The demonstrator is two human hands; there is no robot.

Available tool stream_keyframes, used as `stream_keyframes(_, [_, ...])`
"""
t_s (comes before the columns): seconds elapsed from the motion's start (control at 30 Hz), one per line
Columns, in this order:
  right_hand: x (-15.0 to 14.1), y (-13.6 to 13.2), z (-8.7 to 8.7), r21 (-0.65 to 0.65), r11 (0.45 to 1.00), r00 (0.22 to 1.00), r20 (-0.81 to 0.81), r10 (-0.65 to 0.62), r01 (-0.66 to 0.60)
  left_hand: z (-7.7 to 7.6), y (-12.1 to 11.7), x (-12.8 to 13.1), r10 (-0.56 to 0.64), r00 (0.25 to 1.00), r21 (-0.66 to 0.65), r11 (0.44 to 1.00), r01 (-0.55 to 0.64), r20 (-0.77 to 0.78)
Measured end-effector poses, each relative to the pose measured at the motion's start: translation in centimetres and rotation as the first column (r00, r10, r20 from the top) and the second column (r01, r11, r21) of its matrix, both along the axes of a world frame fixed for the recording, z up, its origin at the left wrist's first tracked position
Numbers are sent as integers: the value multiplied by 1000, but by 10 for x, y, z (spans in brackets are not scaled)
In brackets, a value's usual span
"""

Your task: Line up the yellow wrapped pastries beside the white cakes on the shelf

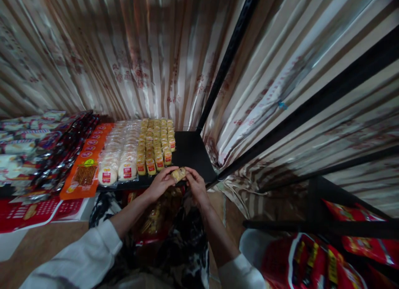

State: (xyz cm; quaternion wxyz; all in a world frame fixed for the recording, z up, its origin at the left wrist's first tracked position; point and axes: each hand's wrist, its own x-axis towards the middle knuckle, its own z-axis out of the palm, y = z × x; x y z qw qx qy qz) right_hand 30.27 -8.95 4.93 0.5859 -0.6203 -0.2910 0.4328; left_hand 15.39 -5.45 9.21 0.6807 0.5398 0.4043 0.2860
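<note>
A small yellow wrapped snack cake [178, 174] is held between my two hands at the front edge of the black shelf [193, 150]. My left hand [162, 182] pinches its left end, and the fingers of my right hand [195, 182] close on its right end. Just beyond, rows of similar yellow wrapped cakes [156, 143] stand on the shelf, red labels facing me. Beside them on the left are rows of round white wrapped cakes [127, 170]. Below my hands, between my knees, more yellow packets [156, 216] lie in a red container, partly hidden by my arms.
An orange snack bag [85, 164] and piles of dark and white packets [34, 148] fill the shelf's left. Black posts [230, 60] rise at the corner before a draped curtain [149, 52]. Red bags [311, 260] stand at lower right, and a red box [31, 214] at lower left.
</note>
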Motion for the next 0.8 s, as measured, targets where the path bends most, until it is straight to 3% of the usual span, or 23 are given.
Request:
stream_keyframes(0.17, [9,6,-6,18,1000,996,-81,26,-25,4,14,6,-102,992,25,995,100,74])
stream_keyframes(0.27, [12,10,-7,22,999,989,-141,35,-32,7,22,9,-116,993,61,992,115,21])
stream_keyframes(0.4, [13,15,0,13,1000,985,-175,12,-10,8,27,14,-52,998,24,998,51,37])
stream_keyframes(0.53, [16,20,10,31,999,989,-147,11,-6,10,35,22,95,974,-174,983,-60,204])
stream_keyframes(0.67, [22,26,17,56,995,987,145,70,-79,17,50,33,142,978,-217,970,-107,155])
stream_keyframes(0.73, [27,31,19,67,994,915,400,53,-87,22,58,39,99,990,-176,981,-80,102])
stream_keyframes(0.8, [32,36,23,76,993,794,608,26,-91,25,68,45,47,998,-132,990,-40,50])
